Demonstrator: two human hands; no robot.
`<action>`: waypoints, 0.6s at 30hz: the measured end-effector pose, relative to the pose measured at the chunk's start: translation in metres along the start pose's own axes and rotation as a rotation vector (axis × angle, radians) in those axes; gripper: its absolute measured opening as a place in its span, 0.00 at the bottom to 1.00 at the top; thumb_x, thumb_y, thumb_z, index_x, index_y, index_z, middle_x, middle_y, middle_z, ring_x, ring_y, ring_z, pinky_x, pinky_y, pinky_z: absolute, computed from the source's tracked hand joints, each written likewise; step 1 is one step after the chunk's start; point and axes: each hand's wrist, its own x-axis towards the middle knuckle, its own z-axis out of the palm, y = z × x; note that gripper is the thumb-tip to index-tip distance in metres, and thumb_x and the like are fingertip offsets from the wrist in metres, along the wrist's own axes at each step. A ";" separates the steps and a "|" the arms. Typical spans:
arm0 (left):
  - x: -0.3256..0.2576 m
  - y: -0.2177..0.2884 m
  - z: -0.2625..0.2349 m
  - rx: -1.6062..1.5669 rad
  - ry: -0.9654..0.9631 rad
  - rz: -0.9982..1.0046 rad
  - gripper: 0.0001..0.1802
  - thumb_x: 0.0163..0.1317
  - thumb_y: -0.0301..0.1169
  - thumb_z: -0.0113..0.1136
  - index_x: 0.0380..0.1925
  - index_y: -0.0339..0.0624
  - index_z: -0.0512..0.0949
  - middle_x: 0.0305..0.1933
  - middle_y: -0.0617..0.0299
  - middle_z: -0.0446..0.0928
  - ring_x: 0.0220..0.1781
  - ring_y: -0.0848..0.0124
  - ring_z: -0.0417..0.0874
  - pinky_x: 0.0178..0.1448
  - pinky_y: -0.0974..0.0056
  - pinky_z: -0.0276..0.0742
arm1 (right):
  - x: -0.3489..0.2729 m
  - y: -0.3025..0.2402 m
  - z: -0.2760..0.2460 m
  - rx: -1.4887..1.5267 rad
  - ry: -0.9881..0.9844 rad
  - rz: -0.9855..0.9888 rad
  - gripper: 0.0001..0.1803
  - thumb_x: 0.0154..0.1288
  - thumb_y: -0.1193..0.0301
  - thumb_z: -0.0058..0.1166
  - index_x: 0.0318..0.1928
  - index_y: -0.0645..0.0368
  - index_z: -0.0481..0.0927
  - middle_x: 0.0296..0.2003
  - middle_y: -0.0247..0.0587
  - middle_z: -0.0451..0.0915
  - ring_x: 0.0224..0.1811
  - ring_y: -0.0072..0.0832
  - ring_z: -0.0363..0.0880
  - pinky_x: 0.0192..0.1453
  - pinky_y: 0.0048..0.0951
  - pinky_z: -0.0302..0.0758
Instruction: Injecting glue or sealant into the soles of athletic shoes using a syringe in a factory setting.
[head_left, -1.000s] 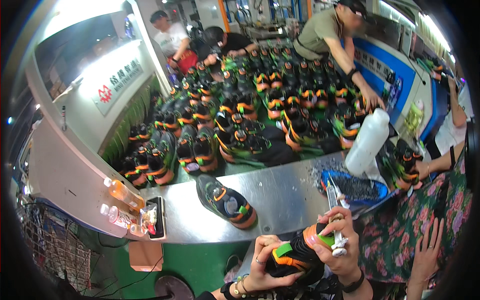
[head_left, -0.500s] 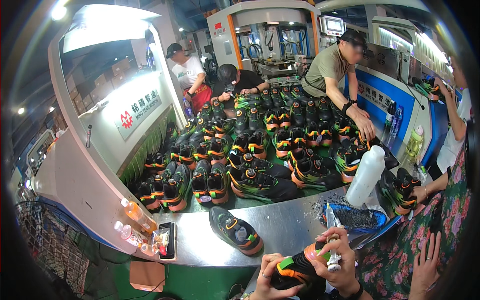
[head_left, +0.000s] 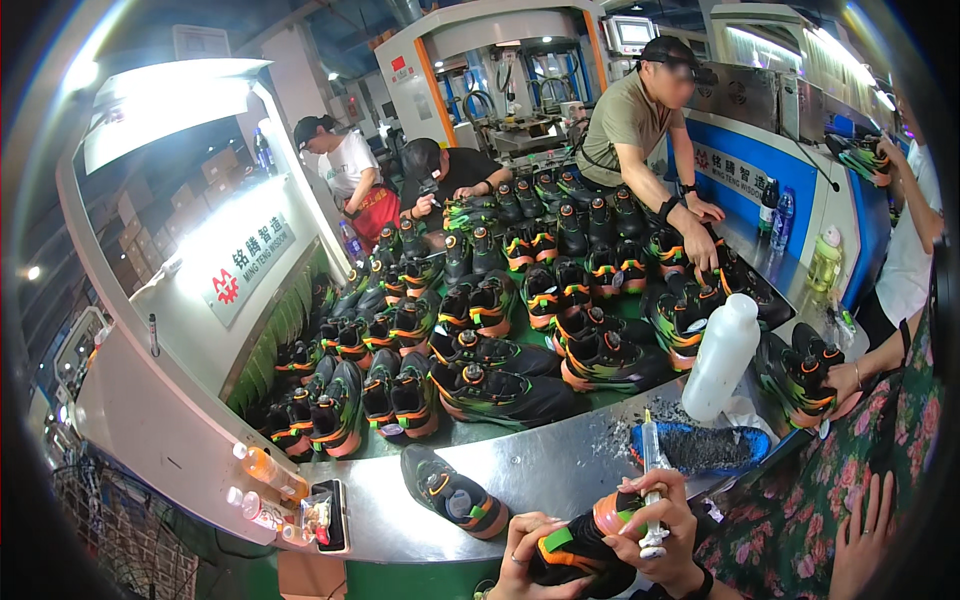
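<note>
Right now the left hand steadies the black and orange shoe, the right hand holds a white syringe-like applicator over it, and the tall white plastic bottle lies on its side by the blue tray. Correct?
Not quite. In the head view the white bottle stands upright beside the blue tray, not on its side. The rest holds: the left hand steadies the black and orange shoe, and the right hand holds the white applicator over it.

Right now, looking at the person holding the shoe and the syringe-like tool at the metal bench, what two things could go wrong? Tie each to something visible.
1. The right hand grips a thin white syringe-like applicator against the black, orange and green shoe that the left hand steadies; a slip might smear the upper or jab the left fingers.
2. The tall white plastic bottle stands upright near the metal bench's edge, beside the blue tray; a passing elbow could tip it.
</note>
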 end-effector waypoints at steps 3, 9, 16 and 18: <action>0.008 -0.003 0.007 -0.025 -0.002 -0.037 0.47 0.33 0.33 0.79 0.57 0.36 0.67 0.51 0.50 0.63 0.53 0.57 0.67 0.56 0.54 0.66 | 0.005 0.007 -0.004 0.004 0.014 0.029 0.14 0.43 0.76 0.70 0.29 0.54 0.76 0.46 0.45 0.68 0.48 0.35 0.75 0.59 0.41 0.72; 0.023 -0.009 0.010 0.017 -0.079 -0.115 0.48 0.34 0.34 0.81 0.58 0.35 0.67 0.51 0.51 0.63 0.54 0.57 0.68 0.58 0.55 0.67 | 0.001 0.021 -0.007 -0.049 0.072 0.094 0.14 0.43 0.76 0.70 0.28 0.54 0.75 0.47 0.45 0.68 0.47 0.35 0.75 0.57 0.38 0.72; 0.025 -0.013 0.020 0.006 -0.094 -0.145 0.47 0.35 0.33 0.81 0.58 0.38 0.66 0.51 0.51 0.65 0.54 0.57 0.69 0.57 0.57 0.69 | 0.003 0.023 -0.006 -0.092 0.109 0.125 0.13 0.44 0.81 0.68 0.28 0.54 0.76 0.45 0.44 0.70 0.46 0.32 0.76 0.53 0.33 0.71; 0.024 -0.012 0.023 -0.063 -0.069 -0.156 0.47 0.35 0.33 0.81 0.57 0.38 0.66 0.51 0.51 0.66 0.53 0.57 0.69 0.56 0.57 0.69 | 0.002 0.021 -0.006 -0.101 0.108 0.124 0.13 0.45 0.81 0.67 0.28 0.54 0.76 0.45 0.45 0.70 0.45 0.32 0.76 0.52 0.33 0.72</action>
